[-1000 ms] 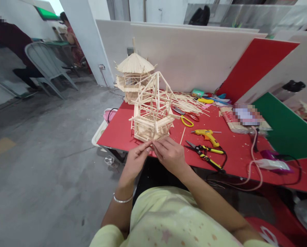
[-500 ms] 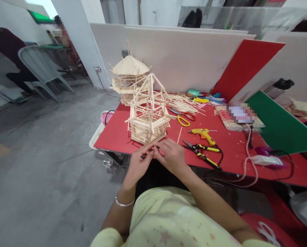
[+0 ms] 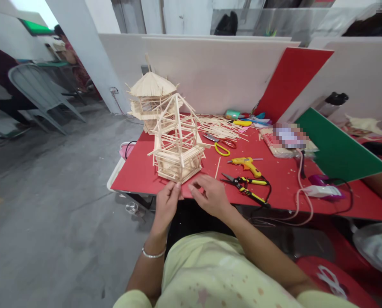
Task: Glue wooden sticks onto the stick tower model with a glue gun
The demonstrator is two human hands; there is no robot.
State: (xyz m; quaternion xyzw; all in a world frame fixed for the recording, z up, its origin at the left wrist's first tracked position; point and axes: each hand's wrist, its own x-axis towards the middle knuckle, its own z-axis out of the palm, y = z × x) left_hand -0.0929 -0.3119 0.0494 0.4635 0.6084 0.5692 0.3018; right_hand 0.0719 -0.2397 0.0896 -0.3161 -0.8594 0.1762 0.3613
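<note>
At the table's front edge my left hand (image 3: 167, 203) is closed in a pinch, its fingertips just below the front corner of a small stick-built house frame (image 3: 179, 141). Whatever those fingers hold is too small to make out. My right hand (image 3: 210, 196) is beside it, a short gap away, thumb and forefinger drawn together; anything between them is hidden. The frame has open walls and bare rafters. Behind it stands a second stick model (image 3: 152, 85) with a covered, pointed roof. One loose stick (image 3: 217, 167) lies right of the frame.
On the red table (image 3: 130, 171) lie a yellow glue gun (image 3: 247, 165), black-and-yellow cutters (image 3: 247, 188), scissors (image 3: 221, 143) and a pile of thin sticks (image 3: 221, 127). A green board (image 3: 335, 149) leans at right. Cables (image 3: 301, 188) trail over the front edge.
My hands, together at the fingertips before, have moved apart, the left one going left and slightly down. The whole view has shifted a little. The models and tools stay in place.
</note>
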